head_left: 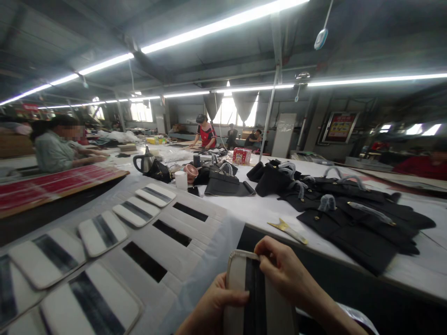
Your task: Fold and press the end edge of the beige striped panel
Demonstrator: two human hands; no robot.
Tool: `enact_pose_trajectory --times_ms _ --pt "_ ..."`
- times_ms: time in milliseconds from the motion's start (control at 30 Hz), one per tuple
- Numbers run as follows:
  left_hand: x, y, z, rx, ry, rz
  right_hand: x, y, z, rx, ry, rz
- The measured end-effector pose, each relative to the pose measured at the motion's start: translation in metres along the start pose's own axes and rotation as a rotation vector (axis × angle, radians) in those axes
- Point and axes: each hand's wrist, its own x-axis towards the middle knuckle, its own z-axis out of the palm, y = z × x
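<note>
A rounded, off-white panel with a dark lengthwise stripe (255, 284) is held up at the lower middle of the head view. My left hand (218, 300) grips its left side, thumb lying across the front toward the stripe. At the top right edge, my right hand (284, 270) pinches the border between thumb and fingers. The panel's lower end runs out of the picture. To the left, several similar striped panels (103, 232) lie in rows on a pale board (206, 242). Dark strips (145, 261) show along that board beside them.
Several black bags (352, 228) with wrapped handles cover the right of the white table. A yellowish forked tool (288, 230) lies nearer. Behind stand a kettle (144, 161), a white cup (180, 179) and a red box (241, 156). Co-workers (57, 146) sit and stand farther off.
</note>
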Motion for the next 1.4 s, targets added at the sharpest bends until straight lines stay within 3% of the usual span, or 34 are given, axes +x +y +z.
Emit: enact_pose_trajectory --times_ms 167,433,533,733,933,1033,1133,1200,1400 --pt "0.000 0.000 0.003 -0.006 -0.021 0.009 -0.001 -0.002 -0.007 0.041 -0.003 0.038" --pt "-0.008 0.006 0.008 -0.042 0.136 0.023 -0.019 0.008 -0.001 -0.172 0.195 -0.348" --pt "-0.011 0.007 0.013 -0.048 0.151 0.045 -0.016 0.009 0.003 -0.255 0.291 -0.429" --pt "-0.013 0.007 0.016 -0.055 0.149 0.066 0.000 0.004 0.000 -0.326 0.209 -0.451" --pt "-0.012 0.008 0.015 -0.065 0.154 0.070 0.001 -0.005 -0.003 -0.162 0.156 -0.359" --pt "-0.011 0.007 0.017 -0.043 0.143 0.058 0.007 -0.012 -0.010 -0.026 0.113 -0.098" --pt "-0.009 0.007 0.017 -0.043 0.134 0.038 0.018 -0.016 -0.018 0.054 -0.078 0.145" --pt "-0.007 0.007 0.016 -0.041 0.123 0.034 0.024 -0.015 -0.020 0.072 -0.162 0.182" --pt "-0.007 0.004 0.012 -0.031 0.121 0.010 0.023 -0.003 -0.006 0.108 -0.140 0.186"
